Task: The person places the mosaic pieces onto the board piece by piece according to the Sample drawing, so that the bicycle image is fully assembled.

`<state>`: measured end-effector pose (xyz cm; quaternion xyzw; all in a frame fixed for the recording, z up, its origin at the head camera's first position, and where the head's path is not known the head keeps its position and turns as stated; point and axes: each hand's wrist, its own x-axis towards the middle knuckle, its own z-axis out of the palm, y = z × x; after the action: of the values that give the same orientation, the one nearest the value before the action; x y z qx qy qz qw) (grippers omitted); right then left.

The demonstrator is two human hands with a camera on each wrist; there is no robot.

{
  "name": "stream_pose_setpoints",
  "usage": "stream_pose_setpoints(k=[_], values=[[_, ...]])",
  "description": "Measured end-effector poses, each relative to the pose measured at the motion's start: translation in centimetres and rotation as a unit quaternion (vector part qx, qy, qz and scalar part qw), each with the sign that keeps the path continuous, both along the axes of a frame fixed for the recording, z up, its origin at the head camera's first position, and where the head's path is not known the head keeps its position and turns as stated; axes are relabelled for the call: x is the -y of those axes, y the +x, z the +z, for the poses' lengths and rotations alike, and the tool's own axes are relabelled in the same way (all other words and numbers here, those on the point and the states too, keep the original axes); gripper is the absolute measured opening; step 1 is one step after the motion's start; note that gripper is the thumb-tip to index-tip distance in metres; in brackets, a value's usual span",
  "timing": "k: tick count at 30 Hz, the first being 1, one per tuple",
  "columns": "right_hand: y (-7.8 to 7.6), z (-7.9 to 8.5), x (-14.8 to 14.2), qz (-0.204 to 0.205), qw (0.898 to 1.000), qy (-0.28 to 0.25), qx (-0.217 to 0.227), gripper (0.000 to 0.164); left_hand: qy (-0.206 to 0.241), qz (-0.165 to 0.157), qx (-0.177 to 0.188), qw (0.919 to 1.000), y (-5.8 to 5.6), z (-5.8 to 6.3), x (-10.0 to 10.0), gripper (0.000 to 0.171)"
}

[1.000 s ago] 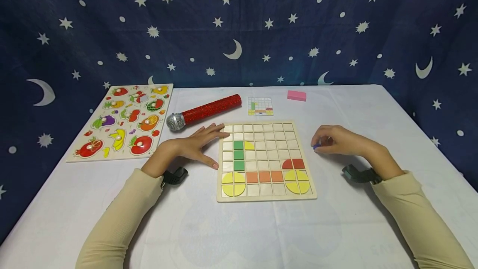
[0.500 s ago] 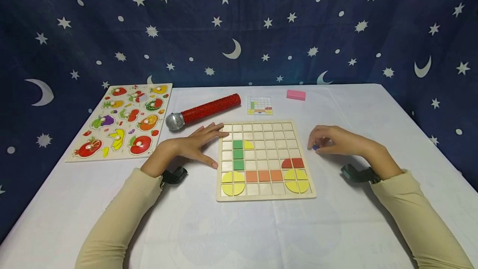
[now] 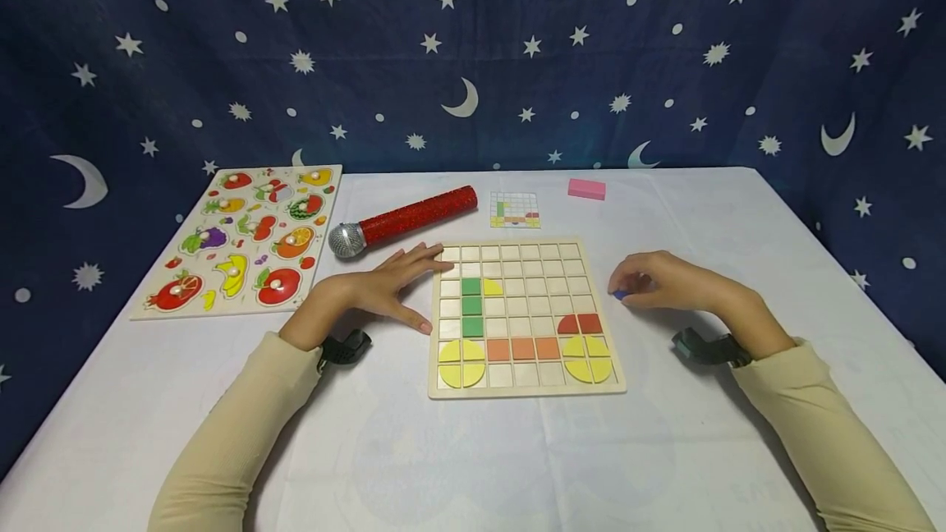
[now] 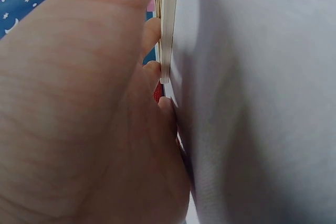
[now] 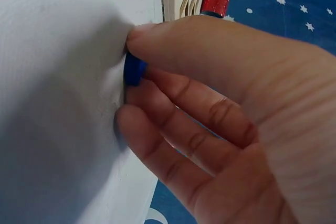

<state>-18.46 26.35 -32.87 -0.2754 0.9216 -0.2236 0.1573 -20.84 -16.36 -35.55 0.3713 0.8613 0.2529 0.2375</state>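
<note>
A wooden grid board (image 3: 525, 391) lies flat on the table, with green squares (image 3: 471, 306), orange squares (image 3: 522, 349), red pieces (image 3: 590, 323) and yellow quarter-circle pieces (image 3: 473, 373) in some of its cells. My left hand (image 3: 384, 284) has its fingers spread, fingertips and thumb touching the board's left edge. To the right of the board, my right hand (image 3: 665, 282) pinches a small blue piece (image 5: 135, 68) between thumb and fingers, low at the tablecloth. The fingers hide much of the blue piece, so its full shape cannot be told.
Behind the board lie a small pattern card (image 3: 515, 210), a pink block (image 3: 587, 189) and a red glittery microphone (image 3: 417, 216). A fruit puzzle board (image 3: 251, 243) lies at the back left. A dark blue star-patterned cloth (image 3: 517, 64) hangs beyond the table.
My right hand has shifted slightly left toward the board, with the blue piece at its fingertips. The left hand and the pieces on the board have stayed put.
</note>
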Motion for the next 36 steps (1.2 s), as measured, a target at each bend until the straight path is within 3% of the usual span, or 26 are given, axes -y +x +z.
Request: stream_pose_setpoints(k=[8, 21, 31, 36], values=[[0.5, 0.2, 0.8, 0.028, 0.999, -0.009, -0.029, 0.021, 0.0, 0.001, -0.003, 1.0, 0.0, 0.0, 0.1, 0.096], [2.1, 0.9, 3.4, 0.104, 0.993, -0.024, -0.04, 0.019, -0.004, 0.004, -0.003, 1.0, 0.1, 0.0, 0.0, 0.096], [4.2, 0.6, 6.3, 0.175, 0.982, -0.052, -0.038, 0.018, -0.009, 0.005, -0.002, 0.9999, 0.1, 0.0, 0.0, 0.095], [5.3, 0.5, 7.4, 0.189, 0.98, -0.034, -0.042, 0.018, -0.017, 0.011, -0.001, 0.9998, 0.1, 0.1, 0.0, 0.096]])
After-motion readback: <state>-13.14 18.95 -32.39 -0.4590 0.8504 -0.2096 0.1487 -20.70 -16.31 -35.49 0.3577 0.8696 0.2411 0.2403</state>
